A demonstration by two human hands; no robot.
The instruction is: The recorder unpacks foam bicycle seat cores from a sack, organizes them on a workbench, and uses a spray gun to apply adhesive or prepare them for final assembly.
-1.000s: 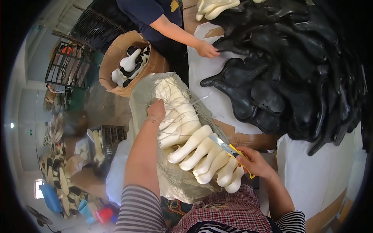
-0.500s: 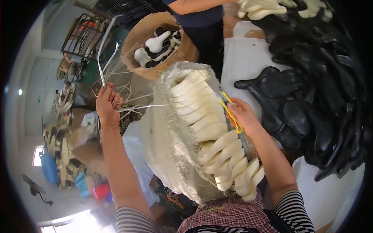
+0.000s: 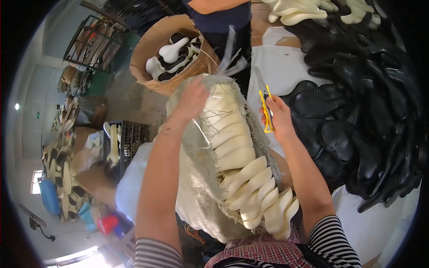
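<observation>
Hands (image 3: pixel 280 117) flank a sack (image 3: pixel 193 192) of cream pieces (image 3: pixel 232 145), the left (image 3: pixel 193 99) perhaps touching.

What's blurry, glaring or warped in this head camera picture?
Head view: left hand blurred, likewise the pale strips beyond it; right hand and yellow knife much crisper; bright patch washed out at lower left; glossy highlights on black pieces; lines bow toward the picture's border.

Left hand (image 3: pixel 194 96) blurred; right hand (image 3: pixel 279 117) curled
</observation>
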